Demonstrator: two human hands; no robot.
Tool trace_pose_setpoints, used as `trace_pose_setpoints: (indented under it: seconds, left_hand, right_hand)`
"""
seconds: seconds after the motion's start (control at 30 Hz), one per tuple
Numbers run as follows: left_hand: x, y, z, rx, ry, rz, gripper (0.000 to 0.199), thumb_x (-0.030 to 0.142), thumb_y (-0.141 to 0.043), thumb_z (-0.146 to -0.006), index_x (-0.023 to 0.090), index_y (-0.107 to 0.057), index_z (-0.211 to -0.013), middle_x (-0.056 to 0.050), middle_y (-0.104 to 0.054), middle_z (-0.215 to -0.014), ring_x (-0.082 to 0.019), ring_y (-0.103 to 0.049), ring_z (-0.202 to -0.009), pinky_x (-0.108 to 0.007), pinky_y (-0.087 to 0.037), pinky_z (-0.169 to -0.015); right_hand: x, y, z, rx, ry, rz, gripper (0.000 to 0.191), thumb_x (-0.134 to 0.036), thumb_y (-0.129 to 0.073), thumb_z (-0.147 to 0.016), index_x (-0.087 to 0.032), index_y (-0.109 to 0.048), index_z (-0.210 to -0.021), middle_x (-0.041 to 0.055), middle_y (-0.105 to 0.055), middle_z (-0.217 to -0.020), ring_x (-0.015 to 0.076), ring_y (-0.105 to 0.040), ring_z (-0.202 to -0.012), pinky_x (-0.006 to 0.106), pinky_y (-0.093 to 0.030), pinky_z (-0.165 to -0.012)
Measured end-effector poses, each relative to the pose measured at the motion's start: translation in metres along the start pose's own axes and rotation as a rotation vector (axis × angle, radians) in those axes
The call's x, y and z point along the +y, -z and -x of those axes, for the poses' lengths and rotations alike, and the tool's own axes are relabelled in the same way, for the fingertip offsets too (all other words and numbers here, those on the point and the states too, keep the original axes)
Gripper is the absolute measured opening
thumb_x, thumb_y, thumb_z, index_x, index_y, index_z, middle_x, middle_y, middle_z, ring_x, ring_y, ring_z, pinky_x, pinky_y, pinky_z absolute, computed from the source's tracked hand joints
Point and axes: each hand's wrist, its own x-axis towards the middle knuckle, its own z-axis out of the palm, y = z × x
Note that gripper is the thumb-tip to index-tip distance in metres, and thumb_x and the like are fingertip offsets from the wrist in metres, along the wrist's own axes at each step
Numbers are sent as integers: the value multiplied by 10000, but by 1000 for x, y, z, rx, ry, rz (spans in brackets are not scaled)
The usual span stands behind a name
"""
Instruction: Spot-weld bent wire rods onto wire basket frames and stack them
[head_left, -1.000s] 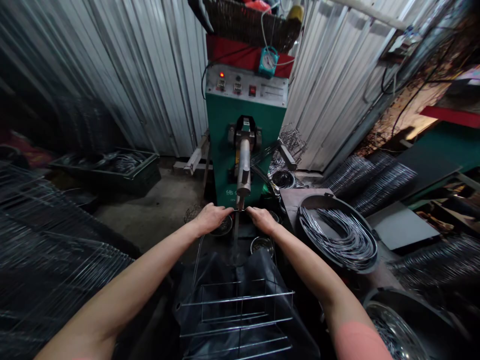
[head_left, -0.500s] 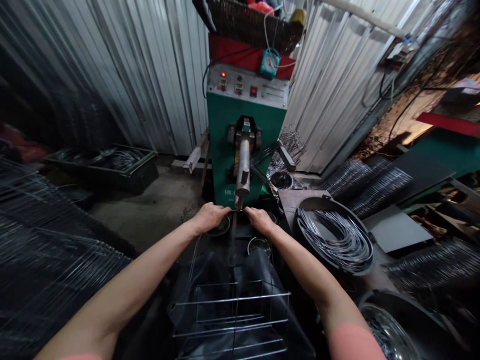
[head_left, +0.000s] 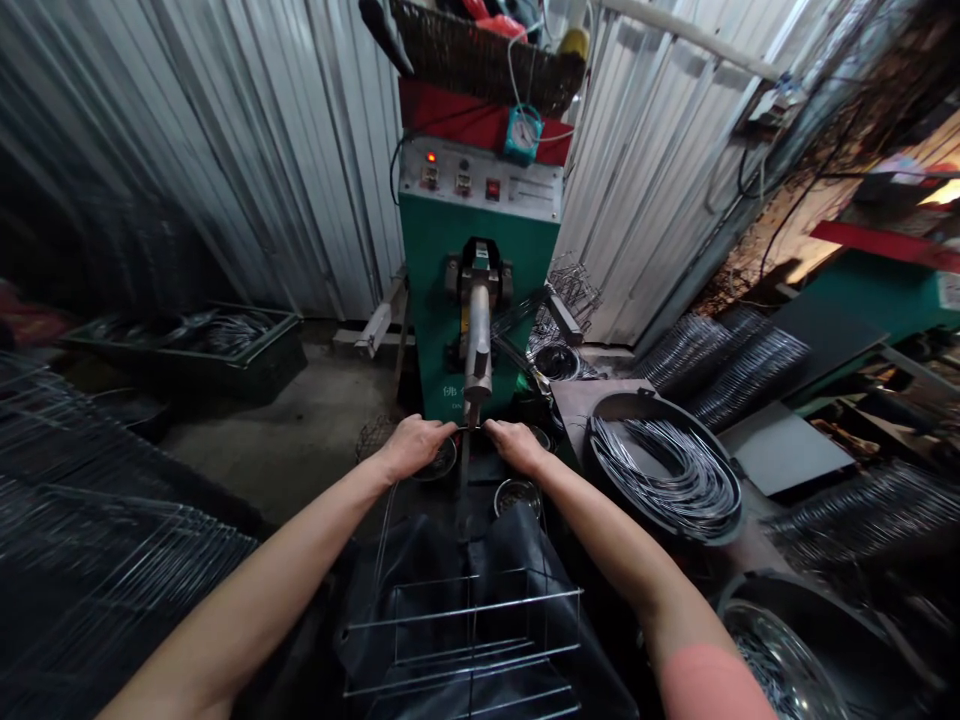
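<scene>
My left hand [head_left: 420,443] and my right hand [head_left: 516,443] are closed on either side of the metal electrode tip [head_left: 473,408] of a green machine [head_left: 442,240]. Both pinch a thin metal piece [head_left: 471,428] that spans between them just at the tip; its full shape is hard to make out. Below my hands, a wire frame [head_left: 472,605] of thin rods lies over a dark apron [head_left: 420,560] on my lap. A small bowl [head_left: 517,496] sits under my right hand, another [head_left: 439,460] beside my left.
On the right, a round pan [head_left: 731,500] holds looped wires; below it is a metal bowl [head_left: 787,670] of small parts. Stacked wire racks [head_left: 112,560] fill the left side. A green bin [head_left: 277,355] stands behind them, and a woven basket [head_left: 480,55] tops the machine.
The view has shifted slightly, so the machine appears a little further left. Both hands keep their pinch at the tip, with little visible movement.
</scene>
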Motion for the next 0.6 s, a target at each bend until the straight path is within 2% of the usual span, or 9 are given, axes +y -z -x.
trace_pose_setpoints:
  seconds: [0.2,0.33,0.5,0.6]
  left_hand:
    - [2,4,-1,-45,23,3,233,159,-432,-841,217,-604,-988,-45,-676,-771,-178,-629,-694,-285,-416,-652]
    - [2,3,-1,-49,40,13,236,213,-383,-888,212,-600,-980,-45,-681,-791,-185,-630,-702,-294,-421,-658]
    - [1,3,1,-19,40,40,252,254,-359,-904,215,-603,-957,-42,-675,-780,-164,-619,-692,-273,-425,-663]
    - [1,3,1,-19,43,42,258,260,-355,-904,216,-603,-960,-41,-678,-787,-160,-617,-684,-272,-426,-664]
  right_hand:
    - [4,-9,-4,39,17,-10,259,-251,-350,-954,-207,-513,-1150,67,-645,-996,182,-613,-844,229,-370,-642]
    - [6,-8,-4,51,-7,-139,201,-232,-418,-935,-204,-544,-1090,58,-658,-973,173,-614,-851,215,-351,-643]
    - [11,-11,-6,102,-63,-329,153,-284,-469,-926,-185,-583,-955,27,-646,-778,148,-592,-713,207,-314,-596]
    - [14,-16,-7,142,-45,-390,131,-274,-494,-910,-182,-587,-911,8,-615,-716,132,-547,-647,208,-288,-575]
